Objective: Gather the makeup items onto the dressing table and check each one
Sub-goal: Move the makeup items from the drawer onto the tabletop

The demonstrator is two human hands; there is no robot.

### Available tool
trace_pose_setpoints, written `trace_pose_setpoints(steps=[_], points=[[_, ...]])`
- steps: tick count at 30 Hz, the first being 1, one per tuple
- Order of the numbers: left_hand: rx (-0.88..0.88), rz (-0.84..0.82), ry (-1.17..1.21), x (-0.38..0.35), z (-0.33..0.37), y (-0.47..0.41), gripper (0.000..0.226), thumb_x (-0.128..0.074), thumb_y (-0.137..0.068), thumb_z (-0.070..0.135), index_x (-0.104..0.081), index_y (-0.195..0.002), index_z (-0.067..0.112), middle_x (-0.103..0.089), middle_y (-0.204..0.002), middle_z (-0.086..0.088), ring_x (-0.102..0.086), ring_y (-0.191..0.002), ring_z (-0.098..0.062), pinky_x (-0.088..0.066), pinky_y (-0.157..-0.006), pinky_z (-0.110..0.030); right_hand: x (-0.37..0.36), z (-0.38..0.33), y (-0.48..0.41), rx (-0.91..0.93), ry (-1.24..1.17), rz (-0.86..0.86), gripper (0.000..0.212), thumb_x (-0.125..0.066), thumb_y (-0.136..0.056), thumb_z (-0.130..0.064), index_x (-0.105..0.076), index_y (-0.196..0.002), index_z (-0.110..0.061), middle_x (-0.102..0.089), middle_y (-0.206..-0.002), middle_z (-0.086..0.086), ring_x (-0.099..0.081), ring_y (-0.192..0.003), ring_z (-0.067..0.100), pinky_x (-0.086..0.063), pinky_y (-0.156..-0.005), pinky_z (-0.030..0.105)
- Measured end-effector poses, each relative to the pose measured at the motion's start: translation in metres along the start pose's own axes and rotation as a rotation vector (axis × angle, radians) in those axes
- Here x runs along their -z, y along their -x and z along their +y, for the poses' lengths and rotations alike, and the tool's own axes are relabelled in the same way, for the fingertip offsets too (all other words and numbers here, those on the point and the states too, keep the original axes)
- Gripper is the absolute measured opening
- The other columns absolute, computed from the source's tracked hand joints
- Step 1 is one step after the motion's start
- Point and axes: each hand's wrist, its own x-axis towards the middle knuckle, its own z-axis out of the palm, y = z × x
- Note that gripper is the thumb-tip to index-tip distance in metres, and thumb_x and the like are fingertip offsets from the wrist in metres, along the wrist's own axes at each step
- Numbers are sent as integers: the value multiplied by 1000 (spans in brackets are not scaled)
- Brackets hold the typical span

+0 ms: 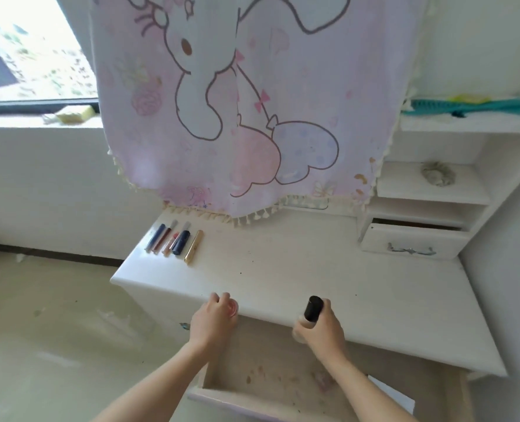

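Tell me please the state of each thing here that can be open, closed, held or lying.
Large white drawer under the tabletop: pulled open.
Small white drawer with metal handle: slightly open.
Black cylindrical makeup tube: held in the right hand.
Small pink round item: held in the left hand.
Row of five slim makeup sticks: lying side by side on the white dressing table.
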Motion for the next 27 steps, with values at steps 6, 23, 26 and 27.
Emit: trace_pose_setpoints(steps=[6, 23, 26, 27], points=[[-48, 97, 12, 35, 19, -21, 30, -52, -85, 27, -51, -112, 15, -54, -110, -4, -56, -97, -24, -42, -69, -28, 27, -36, -12, 128, 10, 50, 21, -58, -80, -19, -40, -91, -15, -55, -92, 5, -57, -84, 27, -38, -68, 28], [37, 42, 47, 44, 25, -37, 37, -49, -85, 22, -46, -122, 17, -52, -116, -5, -56, -99, -23, -40, -67, -27, 10, -76, -27, 196, 30, -1, 22, -54, -82, -17, -39, -98, -13, -55, -107, 12, -57, -93, 31, -42, -73, 33], [51, 35, 57, 46, 14, -43, 39, -50, -85, 21, -45, -123, 17, -52, -116, -5, -55, -100, -23, -40, -67, -27, -1, -84, -36, 190, 28, -10, 28, -55, -83, -17, -42, -106, -9, -55, -107, 11, -57, -96, 31, -43, -74, 34], [52, 33, 62, 46, 9, -46, 39, -50, -85, 22, -45, -123, 17, -52, -116, -5, -55, -99, -23, -40, -67, -27, -5, -87, -40, 192, 33, -14, 28, -55, -83, -17, -42, -106, -10, -55, -108, 11, -57, -95, 30, -42, -73, 33]])
